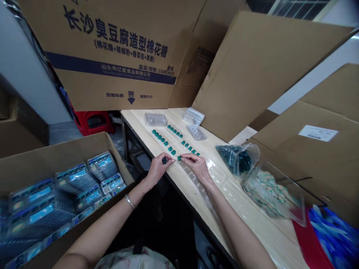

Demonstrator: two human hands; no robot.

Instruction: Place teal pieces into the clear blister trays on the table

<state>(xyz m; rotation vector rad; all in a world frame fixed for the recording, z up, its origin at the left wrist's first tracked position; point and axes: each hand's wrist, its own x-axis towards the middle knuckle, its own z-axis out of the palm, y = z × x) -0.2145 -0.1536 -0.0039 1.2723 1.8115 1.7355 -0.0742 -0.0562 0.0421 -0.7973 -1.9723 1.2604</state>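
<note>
My left hand is at the table's near edge, fingers curled around dark green pieces; how many it holds I cannot tell. My right hand pinches one small green piece between thumb and fingertips, just above the clear moulded tray strip. Beyond the hands, a row of small green pieces lies along the left side of the clear trays. A second row of green pieces runs parallel on the right. Under my right wrist, more clear tray continues toward me with its cavities showing.
A clear bag of dark green pieces and a clear tub of pale mixed pieces stand at right. Clear plastic trays sit at the back. On the left is a carton of blue packs. Large cardboard boxes surround the table.
</note>
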